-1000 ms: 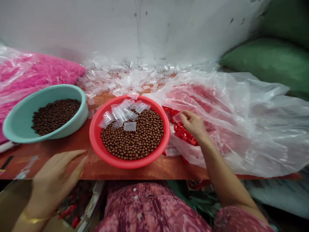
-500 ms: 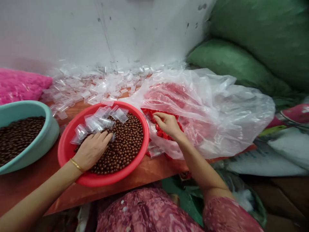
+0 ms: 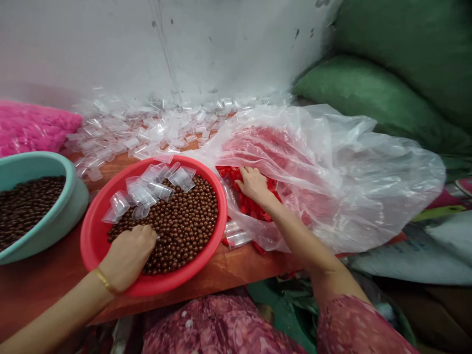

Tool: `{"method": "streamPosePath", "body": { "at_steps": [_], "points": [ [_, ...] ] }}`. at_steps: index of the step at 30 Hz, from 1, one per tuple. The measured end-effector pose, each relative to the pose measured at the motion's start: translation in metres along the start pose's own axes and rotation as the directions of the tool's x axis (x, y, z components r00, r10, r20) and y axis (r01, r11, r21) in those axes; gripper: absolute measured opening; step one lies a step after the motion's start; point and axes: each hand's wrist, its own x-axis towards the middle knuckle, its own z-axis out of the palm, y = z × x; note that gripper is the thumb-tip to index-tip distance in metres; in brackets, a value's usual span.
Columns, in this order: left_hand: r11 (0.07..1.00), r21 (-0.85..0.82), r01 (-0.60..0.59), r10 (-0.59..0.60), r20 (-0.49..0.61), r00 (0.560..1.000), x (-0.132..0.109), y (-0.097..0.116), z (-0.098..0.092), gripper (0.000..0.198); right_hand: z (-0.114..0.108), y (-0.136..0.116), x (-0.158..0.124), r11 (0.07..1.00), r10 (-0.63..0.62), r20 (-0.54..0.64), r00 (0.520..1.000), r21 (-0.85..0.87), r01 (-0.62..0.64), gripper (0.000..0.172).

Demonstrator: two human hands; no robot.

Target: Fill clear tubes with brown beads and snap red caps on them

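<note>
The left hand (image 3: 129,255) was held low over the brown beads (image 3: 188,223) in the red basin (image 3: 180,281), its fingers curled; a small clear edge was seen at the fingertips, but whether it was pinched could not be told. Clear plastic sleeves (image 3: 142,189) were heaped on the beads toward the basin's far left side. The right hand (image 3: 253,184) was lowered into the mouth of a clear plastic bag (image 3: 332,167), its bent fingers set among red pieces (image 3: 254,209); any grip there could not be made out. Both containers were set side by side on the counter (image 3: 228,270).
</note>
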Motion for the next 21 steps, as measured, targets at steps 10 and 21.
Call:
{"method": "streamPosePath", "body": {
  "at_steps": [10, 21],
  "points": [
    [0.771, -0.637, 0.011, -0.127, -0.137, 0.982, 0.040, -0.006, 0.024, 0.022, 0.004, 0.017, 0.001, 0.943, 0.056, -0.105, 0.993, 0.333, -0.017, 0.030],
    [-0.096, -0.993, -0.063, -0.188, -0.044, 0.981, 0.018, -0.001, 0.015, 0.032, -0.046, -0.025, -0.061, 0.977, -0.112, -0.137, 0.984, 0.167, 0.134, 0.029]
  ]
}}
